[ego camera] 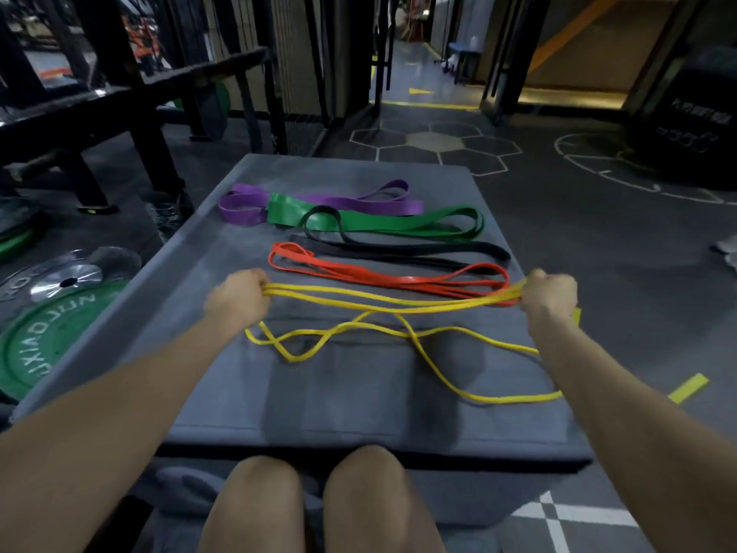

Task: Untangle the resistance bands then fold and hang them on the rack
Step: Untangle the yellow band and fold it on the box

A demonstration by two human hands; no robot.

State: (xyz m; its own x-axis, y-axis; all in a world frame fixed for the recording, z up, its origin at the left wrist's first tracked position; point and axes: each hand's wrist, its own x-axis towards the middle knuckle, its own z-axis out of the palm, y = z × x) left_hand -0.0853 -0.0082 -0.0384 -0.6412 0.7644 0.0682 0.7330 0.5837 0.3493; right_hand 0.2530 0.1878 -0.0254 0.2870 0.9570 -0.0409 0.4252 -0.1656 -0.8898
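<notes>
surface [223, 393]: grey mat, used as a sorting spot
sorted bands [399, 223]: purple, green, black, red lay folded in rows, probably finished
yellow band [359, 303]: stretched between fists near the mat's front, slack loops trailing, likely mid-fold
left hand [239, 295]: fist gripped one end
right hand [548, 293]: clenched the other

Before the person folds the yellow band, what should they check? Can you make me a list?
1. Left hand holds one end of the yellow band: ok.
2. Right hand holds the other end: ok.
3. Yellow band free of tangles: not ok, loose loops cross on the grey mat.
4. Yellow band clear of the red band: cannot tell, they overlap near the right hand.
5. Purple band, green band and black band lie out of the way: ok.
</notes>
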